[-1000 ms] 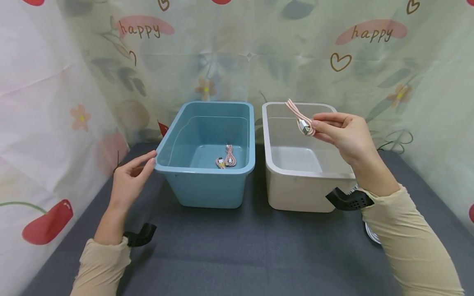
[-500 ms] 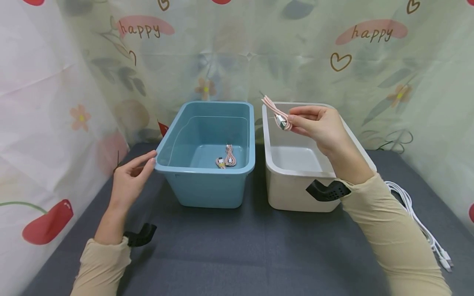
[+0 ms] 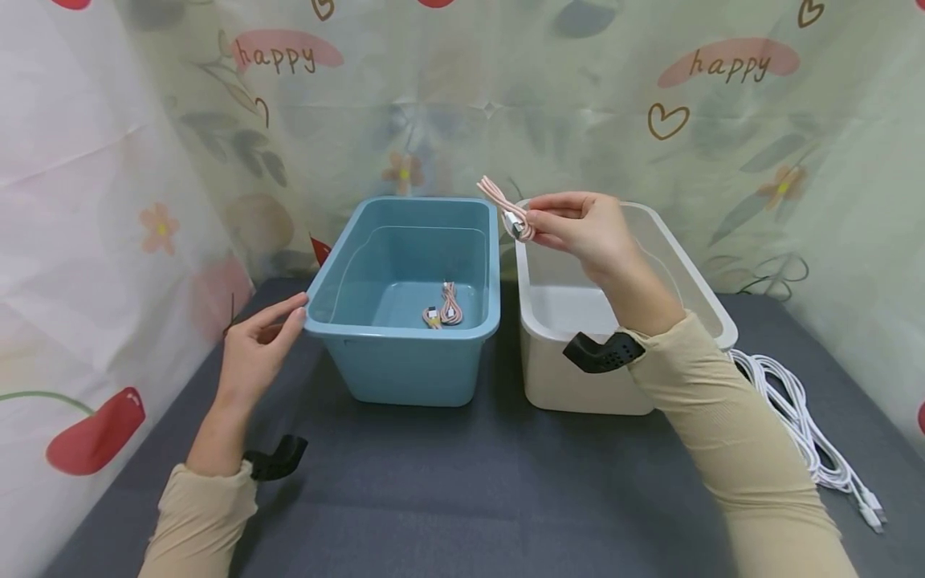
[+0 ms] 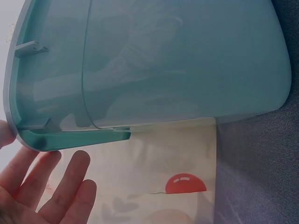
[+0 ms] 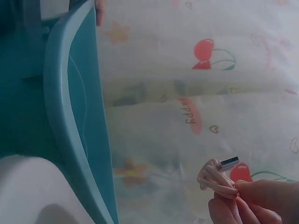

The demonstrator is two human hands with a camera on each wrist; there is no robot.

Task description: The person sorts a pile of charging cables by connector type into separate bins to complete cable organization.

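Cable (image 3: 499,197), pink and coiled, is in the air near the facing rims of the blue bin (image 3: 393,331) and the pale bin (image 3: 578,389). Right hand (image 3: 588,233) pinches it near the connector end, thumb against fingers. Left hand (image 3: 256,341): fingers extended, fingertips touching the blue bin's near-left corner. Two pink coils (image 3: 450,307) lie on that bin's floor. Judged step: mid-transfer, release not yet made; the next move probably calls for clearing the blue rim, then letting go inside. Surface: dark cloth (image 3: 433,498), white cables (image 3: 798,425) right of the pale bin. Room: printed curtains (image 3: 491,144) behind and at both sides.
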